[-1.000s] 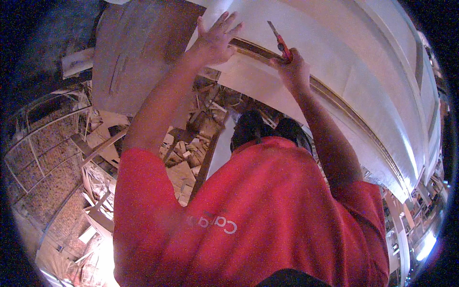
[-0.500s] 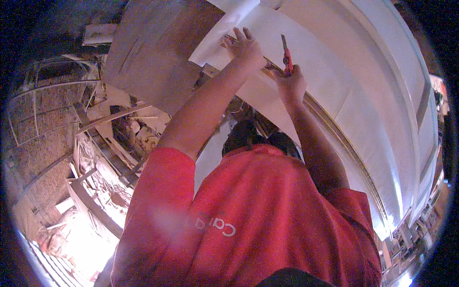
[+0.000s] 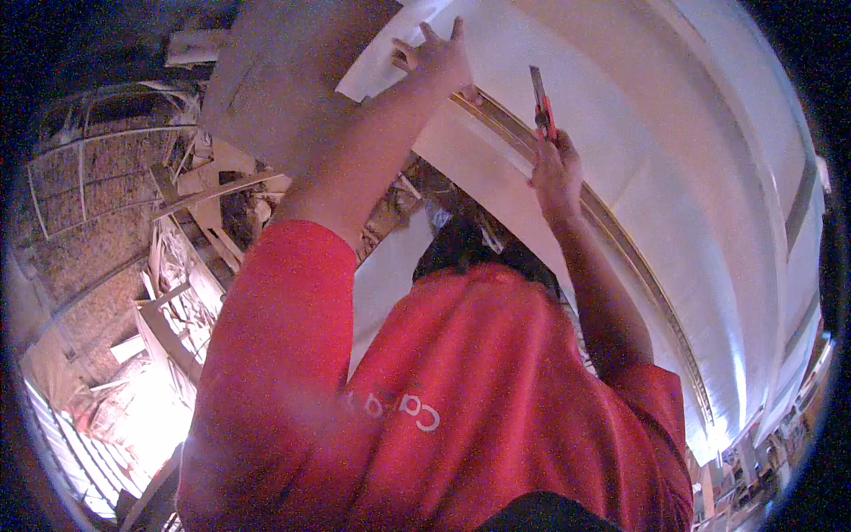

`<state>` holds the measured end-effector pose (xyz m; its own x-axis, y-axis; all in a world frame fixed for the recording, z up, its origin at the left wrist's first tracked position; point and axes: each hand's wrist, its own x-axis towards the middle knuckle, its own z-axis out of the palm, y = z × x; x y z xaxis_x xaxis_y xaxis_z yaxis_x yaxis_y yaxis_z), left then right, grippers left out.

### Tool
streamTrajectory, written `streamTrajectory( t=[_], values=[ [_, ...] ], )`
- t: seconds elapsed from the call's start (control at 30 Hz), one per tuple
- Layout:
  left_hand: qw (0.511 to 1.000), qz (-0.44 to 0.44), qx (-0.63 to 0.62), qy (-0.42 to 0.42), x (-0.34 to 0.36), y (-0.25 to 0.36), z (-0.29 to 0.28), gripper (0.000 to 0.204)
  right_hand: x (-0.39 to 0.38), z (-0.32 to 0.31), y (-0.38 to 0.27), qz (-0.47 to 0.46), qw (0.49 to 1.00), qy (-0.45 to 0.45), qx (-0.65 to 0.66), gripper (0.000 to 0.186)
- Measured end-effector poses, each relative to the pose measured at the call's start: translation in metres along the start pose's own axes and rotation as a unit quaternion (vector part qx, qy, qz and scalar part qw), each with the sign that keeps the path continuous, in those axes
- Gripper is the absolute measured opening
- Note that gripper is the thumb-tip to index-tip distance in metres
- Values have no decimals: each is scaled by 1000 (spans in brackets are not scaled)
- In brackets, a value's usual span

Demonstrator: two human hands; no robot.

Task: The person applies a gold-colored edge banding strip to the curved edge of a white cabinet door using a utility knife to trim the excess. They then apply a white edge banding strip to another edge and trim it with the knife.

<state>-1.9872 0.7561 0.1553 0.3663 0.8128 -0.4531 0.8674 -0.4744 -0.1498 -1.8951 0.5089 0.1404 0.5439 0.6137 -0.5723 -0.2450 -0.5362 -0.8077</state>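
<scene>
My right hand is closed round a red utility knife, whose long thin blade points away from me, raised over the white sheet. Farther off and to its left, my left hand is open, fingers spread, above or on the sheet near its left corner. Whether the palm touches it cannot be made out. A long narrow brown strip with a yellowish edge lies along the sheet, from near my left wrist past my right forearm.
A brown board lies on the far left. Below it on the left are wooden slats and a heap of pale scraps by a bright patch. Shelves or stacked goods show at the lower right.
My left hand has moved farther away and slightly left, its fingers spreading wider. My right hand has drawn a little nearer and right with the utility knife.
</scene>
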Motion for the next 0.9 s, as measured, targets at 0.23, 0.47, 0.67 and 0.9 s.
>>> streamTrajectory(
  t=[0.23,0.47,0.67,0.9],
  values=[
    [994,101,36,-32,-9,-5,-17,156,-42,-53,-9,-344,832,-143,-411,47],
    [989,126,21,-70,-14,-11,-27,147,0,16,-26,-410,754,-111,-501,53],
    [990,135,10,-43,-12,-11,-14,134,22,40,-16,-423,735,-75,-525,52],
    [990,115,-32,-76,-8,-9,-15,133,31,43,-17,-448,737,-67,-501,50]
  ],
)
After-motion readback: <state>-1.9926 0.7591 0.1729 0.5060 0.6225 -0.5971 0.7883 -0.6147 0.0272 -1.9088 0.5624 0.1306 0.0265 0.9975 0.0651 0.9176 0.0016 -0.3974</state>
